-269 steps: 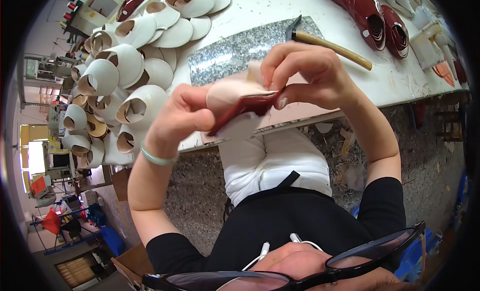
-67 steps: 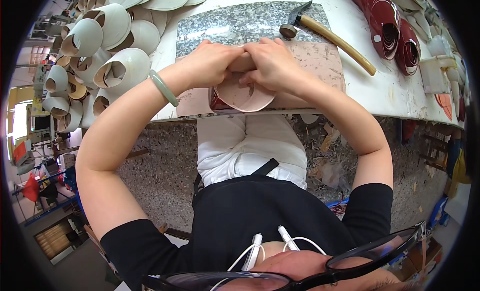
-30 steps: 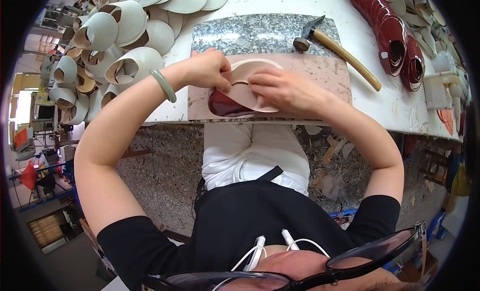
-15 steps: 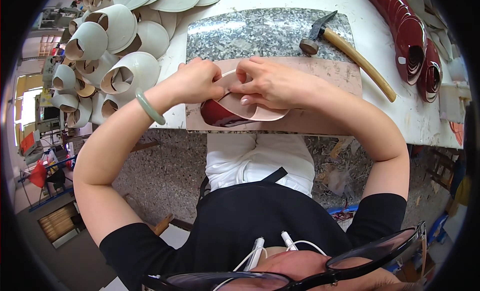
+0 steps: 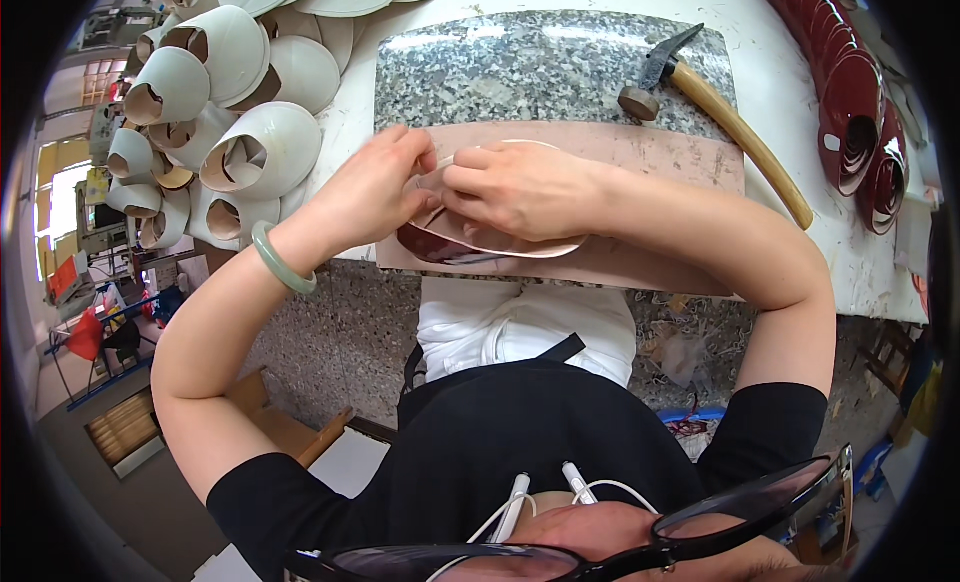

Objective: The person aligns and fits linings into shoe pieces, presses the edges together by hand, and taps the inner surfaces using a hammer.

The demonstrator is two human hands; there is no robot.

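Working at the white bench (image 5: pixel 800 22), I had the speckled granite slab (image 5: pixel 520 72) set square in front of me, a hard base for pressing and tapping. Over its near edge lay a pinkish board (image 5: pixel 650 157), softer footing for the piece in hand. Off to my left the pale curled pieces (image 5: pixel 250 147) were heaped within easy reach, and the glossy dark red ones (image 5: pixel 860 112) were stacked at the far right, the two lots well apart. I had left the hammer (image 5: pixel 720 117) slanting across the slab's right corner, head on the stone, handle toward my right arm. On the board lay the piece itself, a pale pink oval with a dark red underside (image 5: pixel 480 242), flat under both hands. My left hand (image 5: pixel 370 187), jade bangle (image 5: pixel 280 262) at the wrist, pinched its left rim, fingers closed on the edge. My right hand (image 5: pixel 520 187) pressed down on top, fingertips meeting the left, closed on that rim to steady the piece.
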